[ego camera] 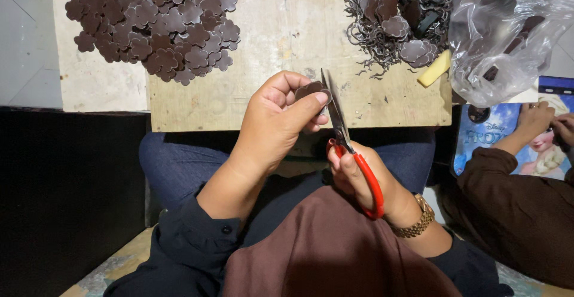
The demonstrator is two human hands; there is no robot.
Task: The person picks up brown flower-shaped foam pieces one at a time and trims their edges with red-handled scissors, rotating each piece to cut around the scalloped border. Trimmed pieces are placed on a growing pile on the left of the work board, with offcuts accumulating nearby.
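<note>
My left hand pinches a small dark brown flower-shaped piece between thumb and fingers, just above the near edge of a wooden board. My right hand grips red-handled scissors, whose blades point up and meet the right side of the piece. Both hands hover over my lap. A pile of cut brown flower shapes lies on the board at the far left. A heap of uncut shapes with tangled dark trimmings lies at the far right.
A crumpled clear plastic bag sits at the board's right end, next to a pale yellow block. Another person's hands and brown sleeve rest on a colourful printed box at the right. Dark floor lies to the left.
</note>
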